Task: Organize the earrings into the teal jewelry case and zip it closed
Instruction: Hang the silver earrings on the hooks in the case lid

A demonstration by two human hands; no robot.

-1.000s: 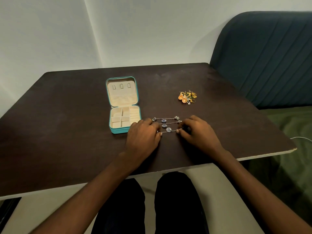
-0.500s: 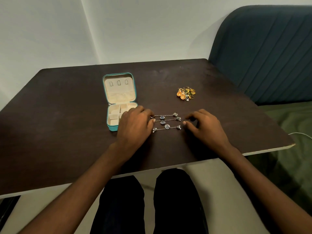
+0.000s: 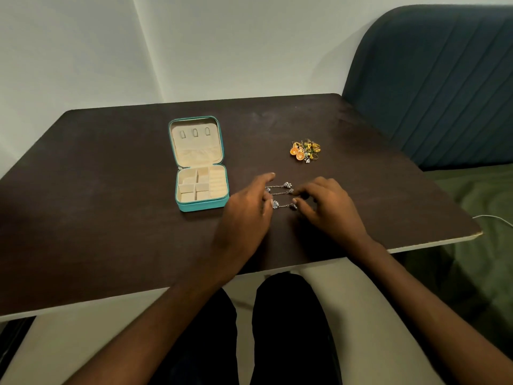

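Note:
The teal jewelry case lies open on the dark table, its cream lid flat behind the cream compartments, which look empty. Three silver chain earrings lie side by side just right of the case. My left hand rests palm down, its fingertips covering the chains' left ends. My right hand has bent fingers whose tips touch the chains' right ends. A small pile of orange and yellow earrings sits further back on the right.
The dark table ends in a pale front edge close to my legs. A blue-green padded seat back and a green cushion stand right of the table. White walls meet in a corner behind it.
Both hands have closed in on the silver chains: the left hand slid right, off the case, and the right hand moved left to the chain ends. The case's compartments are uncovered.

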